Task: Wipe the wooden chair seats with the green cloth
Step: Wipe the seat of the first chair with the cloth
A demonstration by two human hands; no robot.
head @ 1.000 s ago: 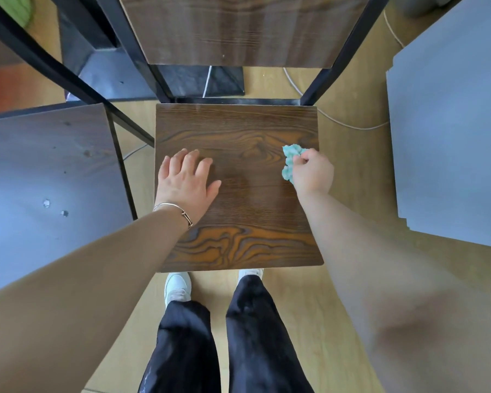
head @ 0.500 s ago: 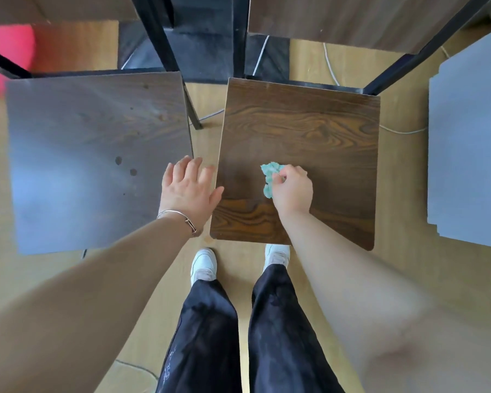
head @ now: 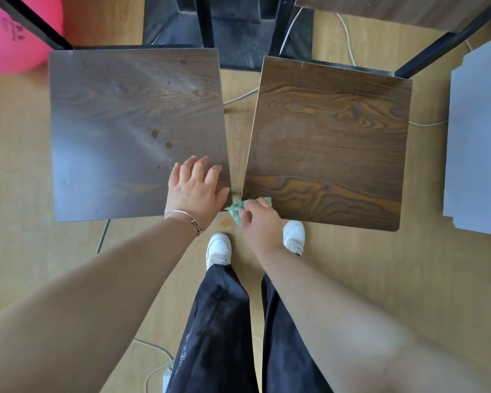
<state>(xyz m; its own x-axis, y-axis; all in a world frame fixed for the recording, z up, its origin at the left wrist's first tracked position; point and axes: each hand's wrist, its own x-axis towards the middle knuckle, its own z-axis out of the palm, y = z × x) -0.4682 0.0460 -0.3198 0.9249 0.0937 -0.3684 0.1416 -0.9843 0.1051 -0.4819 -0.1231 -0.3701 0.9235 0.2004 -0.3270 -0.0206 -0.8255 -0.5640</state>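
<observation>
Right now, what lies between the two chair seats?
In the head view, a narrow strip of floor separates the left seat from the right seat; a white cable crosses it, and the green cloth is at its near end.

A pink ball with dark scribbles on it sits on the pale wooden floor at the far left. A dusty black base lies at the top middle, with a white cable running just beside it. Stacked grey boards fill the right edge. Another white cable loops across the floor near the bottom.
</observation>
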